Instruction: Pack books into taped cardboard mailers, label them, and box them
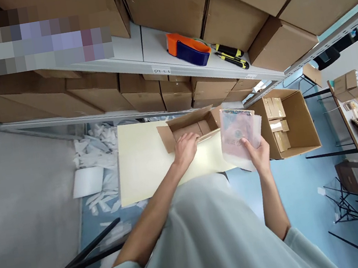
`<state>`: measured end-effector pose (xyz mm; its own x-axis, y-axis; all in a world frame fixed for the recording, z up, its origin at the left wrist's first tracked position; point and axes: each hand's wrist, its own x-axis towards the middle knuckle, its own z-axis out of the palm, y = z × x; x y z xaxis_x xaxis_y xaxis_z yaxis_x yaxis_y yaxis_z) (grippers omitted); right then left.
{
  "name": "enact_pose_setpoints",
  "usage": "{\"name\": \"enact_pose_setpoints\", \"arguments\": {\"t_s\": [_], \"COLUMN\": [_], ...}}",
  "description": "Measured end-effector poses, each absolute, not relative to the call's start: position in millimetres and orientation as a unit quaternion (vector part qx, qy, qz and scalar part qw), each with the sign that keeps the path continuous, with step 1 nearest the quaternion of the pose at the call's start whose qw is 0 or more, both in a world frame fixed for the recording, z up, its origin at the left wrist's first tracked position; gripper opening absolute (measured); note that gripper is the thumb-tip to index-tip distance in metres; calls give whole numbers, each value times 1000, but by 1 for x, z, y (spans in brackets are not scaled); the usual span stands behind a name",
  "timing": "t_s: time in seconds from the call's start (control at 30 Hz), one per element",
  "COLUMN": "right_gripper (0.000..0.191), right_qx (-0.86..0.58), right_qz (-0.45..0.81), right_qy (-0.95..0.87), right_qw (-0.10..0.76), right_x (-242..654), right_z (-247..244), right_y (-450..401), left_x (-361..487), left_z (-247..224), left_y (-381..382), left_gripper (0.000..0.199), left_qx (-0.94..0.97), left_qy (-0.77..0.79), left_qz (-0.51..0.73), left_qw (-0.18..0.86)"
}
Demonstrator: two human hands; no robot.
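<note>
My left hand (186, 149) grips the near edge of a small open cardboard box (166, 138), its fingers curled over the wall. The box stands with its flaps up, and bare cardboard shows inside it. In my right hand (261, 153) is a flat, pinkish printed packet in a clear plastic sleeve (238, 136), with the thumb pressed on its front. The packet is upright, just right of the box and partly over the end of the cream tabletop (145, 157). My right fingers behind it are hidden.
A large open carton (301, 132) holding several small boxes stands to the right. Above the table, shelves (131, 46) carry brown cartons, an orange-and-blue tape dispenser (189, 50) and black-yellow cutters (232, 55). White paper scraps (98, 142) and a white roll (88, 182) lie at left.
</note>
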<state>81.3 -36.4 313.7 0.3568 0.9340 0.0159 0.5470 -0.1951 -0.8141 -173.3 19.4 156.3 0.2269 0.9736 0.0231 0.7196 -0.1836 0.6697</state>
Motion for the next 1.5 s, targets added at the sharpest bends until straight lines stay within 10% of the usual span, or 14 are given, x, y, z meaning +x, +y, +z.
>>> {"name": "enact_pose_setpoints", "arguments": {"t_s": [0.3, 0.5, 0.73, 1.0, 1.2, 1.33, 1.5], "right_gripper": [28, 27, 25, 43, 33, 63, 69], "right_qx": [-564, -491, -469, -496, -607, -740, -751], "right_qz": [306, 274, 320, 334, 286, 236, 312], "right_qy": [-744, -822, -794, -781, -735, -607, -567], "right_qw": [186, -90, -217, -180, 96, 167, 131], "right_x": [47, 2, -27, -7, 55, 79, 73], "right_z": [325, 252, 174, 171, 206, 205, 198], "right_y": [14, 53, 63, 55, 20, -6, -30], "left_x": [-191, -192, -195, -199, -211, -217, -217], "left_z": [160, 154, 153, 160, 169, 173, 172], "left_y": [-59, -80, -89, -95, -98, -95, -96], "left_gripper": [31, 35, 39, 35, 37, 32, 83], "left_qx": [750, 754, 756, 711, 645, 594, 549], "left_qy": [546, 549, 546, 559, 625, 680, 721], "left_qz": [236, 230, 224, 282, 310, 331, 329], "left_qw": [290, 277, 283, 321, 312, 275, 266]}}
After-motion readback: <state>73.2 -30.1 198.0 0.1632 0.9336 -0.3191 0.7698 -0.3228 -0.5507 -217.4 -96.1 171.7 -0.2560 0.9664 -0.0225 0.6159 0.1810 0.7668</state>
